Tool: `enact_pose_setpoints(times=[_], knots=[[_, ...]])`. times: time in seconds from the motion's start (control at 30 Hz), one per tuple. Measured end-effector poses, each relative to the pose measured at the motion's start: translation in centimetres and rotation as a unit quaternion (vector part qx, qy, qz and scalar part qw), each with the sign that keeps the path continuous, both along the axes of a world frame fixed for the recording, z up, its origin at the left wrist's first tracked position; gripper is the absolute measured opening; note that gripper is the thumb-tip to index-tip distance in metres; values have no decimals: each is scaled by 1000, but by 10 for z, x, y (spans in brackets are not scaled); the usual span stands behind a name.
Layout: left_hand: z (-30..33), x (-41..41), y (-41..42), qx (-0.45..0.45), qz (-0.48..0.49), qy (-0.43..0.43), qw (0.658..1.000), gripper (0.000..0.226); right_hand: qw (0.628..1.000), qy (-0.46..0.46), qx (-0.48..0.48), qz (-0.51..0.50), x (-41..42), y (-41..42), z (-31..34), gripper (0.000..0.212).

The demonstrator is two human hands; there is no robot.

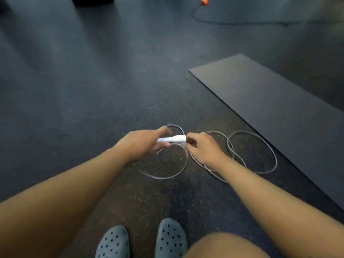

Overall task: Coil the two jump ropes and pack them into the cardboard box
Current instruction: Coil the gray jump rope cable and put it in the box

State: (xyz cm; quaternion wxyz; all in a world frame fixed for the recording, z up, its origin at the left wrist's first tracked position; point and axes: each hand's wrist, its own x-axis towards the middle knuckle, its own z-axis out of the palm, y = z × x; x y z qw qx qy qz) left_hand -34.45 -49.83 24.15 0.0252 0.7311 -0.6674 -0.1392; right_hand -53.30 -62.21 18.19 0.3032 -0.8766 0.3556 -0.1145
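Note:
A grey jump rope point(260, 138) lies in loose loops on the dark floor in front of me. Its white handle point(173, 139) is held level just above the loops. My left hand point(143, 144) grips the handle's left end. My right hand point(202, 148) pinches the handle's right end, where the cord leaves it, and cord runs under that hand. A second rope with an orange handle point(204, 0) lies far off at the top of the view, its dark cord point(223, 22) curving across the floor. No cardboard box is in view.
A black exercise mat point(270, 101) lies flat to the right, its near edge close to the rope loops. My two grey clogs point(141, 241) stand at the bottom centre. Dark speckled rubber floor point(74, 81) spreads to the left and ahead.

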Motion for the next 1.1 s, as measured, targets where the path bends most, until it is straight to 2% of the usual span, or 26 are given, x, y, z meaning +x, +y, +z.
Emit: enact_pose_setpoints(times=[0.03, 0.1, 0.2, 0.27, 0.33, 0.4, 0.5, 0.57, 0.63, 0.7, 0.73, 0.77, 0.83, 0.87, 0.93, 0.97, 1.03, 1.1], knots=[[23, 11, 16, -15, 20, 1, 1000, 28, 999, -37, 20, 11, 13, 10, 21, 6], [69, 29, 52, -64, 61, 24, 996, 24, 988, -122, 94, 32, 40, 37, 70, 18], [129, 44, 102, -177, 95, 76, 977, 20, 959, -215, 167, 79, 77, 79, 142, 26], [163, 48, 135, -248, 151, 149, 945, 16, 941, -249, 192, 126, 102, 110, 186, 17], [189, 52, 165, -296, 198, 255, 899, 17, 921, -252, 245, 169, 124, 143, 218, 6], [208, 53, 191, -345, 217, 297, 863, 21, 908, -228, 278, 214, 143, 176, 238, 8], [233, 65, 229, -402, 252, 362, 803, 26, 899, -190, 282, 276, 164, 227, 256, 26], [242, 77, 252, -423, 287, 387, 767, 25, 881, -219, 310, 283, 174, 249, 258, 27], [244, 93, 275, -435, 333, 381, 745, 24, 886, -258, 284, 262, 182, 257, 257, 26], [242, 105, 296, -449, 382, 361, 722, 53, 915, -265, 191, 239, 188, 257, 260, 23], [239, 110, 306, -451, 400, 308, 736, 69, 925, -260, 144, 238, 191, 255, 263, 20], [235, 115, 314, -445, 399, 215, 772, 72, 930, -254, 111, 243, 193, 254, 267, 17], [230, 120, 326, -398, 326, -4, 858, 51, 930, -250, 78, 257, 196, 255, 269, 13], [230, 121, 328, -354, 286, -55, 889, 41, 927, -255, 74, 265, 196, 256, 269, 11], [238, 119, 330, -247, 259, -25, 933, 27, 919, -268, 80, 276, 194, 259, 265, 10], [242, 120, 330, -205, 253, -6, 945, 23, 916, -277, 92, 277, 192, 259, 264, 12], [250, 125, 330, -183, 237, -25, 954, 21, 909, -303, 126, 256, 186, 251, 260, 14], [254, 132, 329, -213, 224, -28, 951, 23, 906, -325, 155, 221, 184, 240, 259, 13]])
